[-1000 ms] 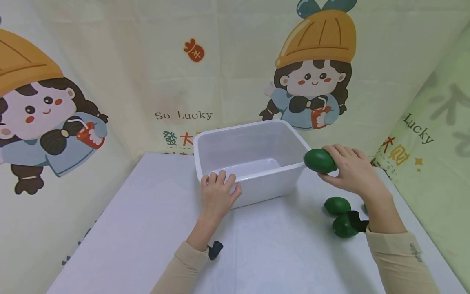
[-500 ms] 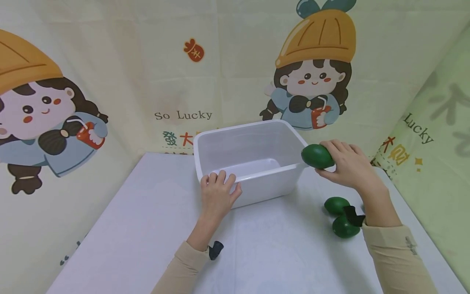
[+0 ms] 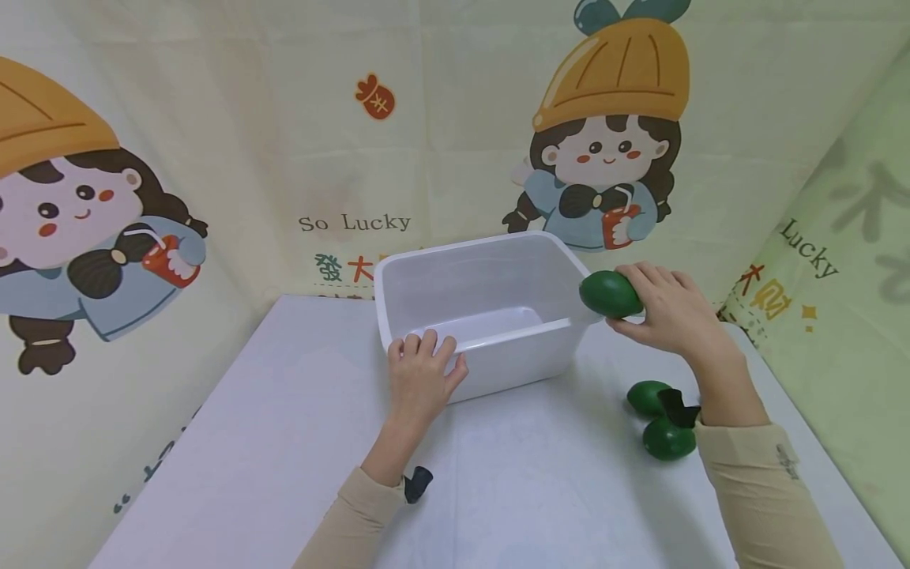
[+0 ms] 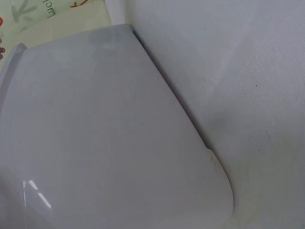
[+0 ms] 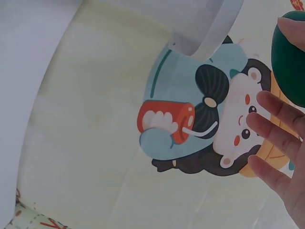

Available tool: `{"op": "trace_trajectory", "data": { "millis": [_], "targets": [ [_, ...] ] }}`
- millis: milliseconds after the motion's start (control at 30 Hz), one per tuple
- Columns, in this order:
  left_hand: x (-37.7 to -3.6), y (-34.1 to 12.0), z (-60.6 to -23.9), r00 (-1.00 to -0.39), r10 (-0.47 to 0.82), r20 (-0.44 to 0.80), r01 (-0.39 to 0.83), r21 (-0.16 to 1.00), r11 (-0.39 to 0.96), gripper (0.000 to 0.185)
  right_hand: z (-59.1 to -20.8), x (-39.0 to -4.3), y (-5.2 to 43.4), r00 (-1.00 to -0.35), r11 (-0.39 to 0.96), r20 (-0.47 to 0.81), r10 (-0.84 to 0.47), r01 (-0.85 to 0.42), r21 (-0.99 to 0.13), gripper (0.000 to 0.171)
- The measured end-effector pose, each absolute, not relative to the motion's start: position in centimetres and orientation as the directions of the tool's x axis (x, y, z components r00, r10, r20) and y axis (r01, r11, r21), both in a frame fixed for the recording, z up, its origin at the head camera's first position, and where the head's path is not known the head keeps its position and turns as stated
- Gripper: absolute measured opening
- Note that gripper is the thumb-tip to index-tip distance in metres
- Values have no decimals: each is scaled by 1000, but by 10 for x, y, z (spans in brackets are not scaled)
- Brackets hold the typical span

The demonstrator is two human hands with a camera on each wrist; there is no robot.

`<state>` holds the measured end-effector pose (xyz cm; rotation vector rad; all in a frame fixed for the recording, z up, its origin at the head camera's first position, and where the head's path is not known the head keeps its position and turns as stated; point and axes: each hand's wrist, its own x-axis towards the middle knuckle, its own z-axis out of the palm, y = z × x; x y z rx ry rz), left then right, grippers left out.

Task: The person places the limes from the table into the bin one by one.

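Observation:
In the head view my left hand (image 3: 418,383) grips the near rim of a white plastic bin (image 3: 522,365), its fingers hooked over the edge near the left corner. My right hand (image 3: 671,312) pinches a smooth dark green oval fruit (image 3: 609,294) just beside the bin's right rim. The right wrist view shows my thumb on that green fruit (image 5: 288,59), while several other fingers (image 5: 274,129) are held apart from it. The left wrist view is filled mostly by the bin's outer wall (image 4: 105,124); my left hand is out of it.
Two more green fruits (image 3: 668,439) lie close together on the white-covered table (image 3: 540,490), partly behind the right wrist's black camera mount (image 3: 678,408). A printed cloth backdrop (image 3: 455,118) rises behind the bin and along both sides.
My right hand has moved slightly up and to the left with the green fruit, nearer the bin's right rim. The left hand and the bin have stayed put.

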<state>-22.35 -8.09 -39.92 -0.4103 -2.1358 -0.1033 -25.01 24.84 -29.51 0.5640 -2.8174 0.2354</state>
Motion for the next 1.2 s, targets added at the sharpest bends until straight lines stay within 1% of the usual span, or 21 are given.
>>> {"op": "trace_trajectory", "data": {
  "millis": [100,367,600,867,1067,1200],
  "targets": [
    [-223,-81,-399,-524,252,813,328,-80,941,19,-294,-253,247,-895,911,269,-356,-397,-112,66],
    [-224,-82,-399,-527,257,810,328,-85,941,18,-290,-261,241,-892,906,265,-366,-407,-119,66],
    [-222,-82,-397,-555,264,789,334,-80,939,19,-287,-267,234,-899,908,232,-371,-404,-110,68],
    [-225,-82,-397,-537,267,800,331,-91,939,18,-288,-275,229,-903,908,223,-367,-400,-125,70],
    [-227,-83,-397,-531,268,804,332,-93,939,19,-288,-283,221,-903,912,212,-374,-400,-90,69],
    [-228,-84,-397,-537,271,799,343,-86,935,18,-288,-287,217,-908,914,190,-374,-396,-91,70]
  ]
}}
